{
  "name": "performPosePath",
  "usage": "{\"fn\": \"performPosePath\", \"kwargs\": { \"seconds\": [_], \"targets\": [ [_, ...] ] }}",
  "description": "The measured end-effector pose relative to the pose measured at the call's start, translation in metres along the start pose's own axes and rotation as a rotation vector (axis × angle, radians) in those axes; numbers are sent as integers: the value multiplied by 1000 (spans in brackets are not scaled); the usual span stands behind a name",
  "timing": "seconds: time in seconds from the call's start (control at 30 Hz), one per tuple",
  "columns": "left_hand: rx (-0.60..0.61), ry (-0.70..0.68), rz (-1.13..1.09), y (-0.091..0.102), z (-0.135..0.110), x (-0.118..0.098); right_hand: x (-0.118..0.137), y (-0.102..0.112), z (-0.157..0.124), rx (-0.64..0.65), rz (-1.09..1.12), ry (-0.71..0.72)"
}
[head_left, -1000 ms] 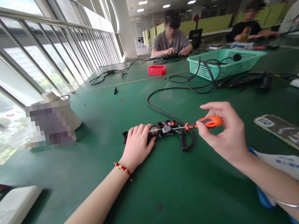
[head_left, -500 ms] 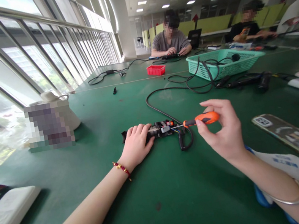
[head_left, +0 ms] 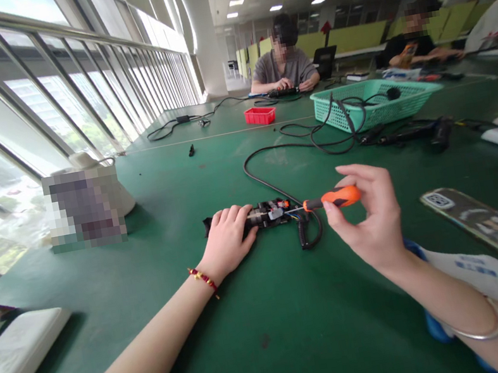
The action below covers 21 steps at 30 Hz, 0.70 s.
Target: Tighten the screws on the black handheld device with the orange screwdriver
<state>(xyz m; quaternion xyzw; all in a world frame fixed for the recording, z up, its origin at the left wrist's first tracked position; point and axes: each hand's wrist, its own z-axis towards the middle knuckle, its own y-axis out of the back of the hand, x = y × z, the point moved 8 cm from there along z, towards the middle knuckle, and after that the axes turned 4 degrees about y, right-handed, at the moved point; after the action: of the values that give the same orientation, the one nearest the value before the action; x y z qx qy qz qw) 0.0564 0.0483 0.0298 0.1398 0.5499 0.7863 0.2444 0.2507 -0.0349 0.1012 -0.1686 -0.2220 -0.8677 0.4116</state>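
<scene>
My left hand (head_left: 230, 236) wraps over the left end of an opened black electrical device (head_left: 263, 215), pressing it against the green table. Its right part lies bare, with a silver cylinder, a grey piece and coloured wires showing. An orange and black screwdriver (head_left: 338, 198) is pinched between the thumb and fingers of my right hand (head_left: 369, 210). The shaft lies nearly level and points left, its tip at the grey piece among the wires; whether it touches a screw is too small to tell. A black cord (head_left: 303, 233) loops from the device's right end.
Behind the device are a red tray (head_left: 260, 116) and a turquoise basket (head_left: 374, 105) with cables. A phone (head_left: 492, 230) and a white-and-blue cloth (head_left: 476, 275) lie right. A pale jug-like container (head_left: 120, 196) stands left. A person (head_left: 283, 68) works across the table.
The screwdriver and my right hand have shifted slightly left. My left hand keeps its hold on the device, which has hardly moved.
</scene>
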Motion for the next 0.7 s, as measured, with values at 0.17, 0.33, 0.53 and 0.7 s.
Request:
{"fn": "performPosePath", "kwargs": {
  "seconds": [0.17,0.33,0.53,0.7],
  "targets": [
    [26,22,61,0,0,1,-2,-4,0,101,-65,-49],
    [124,113,143,5,1,8,5,-31,-5,478,-90,16],
    [338,435,7,16,-11,54,17,-75,-45,1025,-157,222],
    [379,615,-70,32,-38,108,24,-87,-61,1138,-96,242]
  ]
}}
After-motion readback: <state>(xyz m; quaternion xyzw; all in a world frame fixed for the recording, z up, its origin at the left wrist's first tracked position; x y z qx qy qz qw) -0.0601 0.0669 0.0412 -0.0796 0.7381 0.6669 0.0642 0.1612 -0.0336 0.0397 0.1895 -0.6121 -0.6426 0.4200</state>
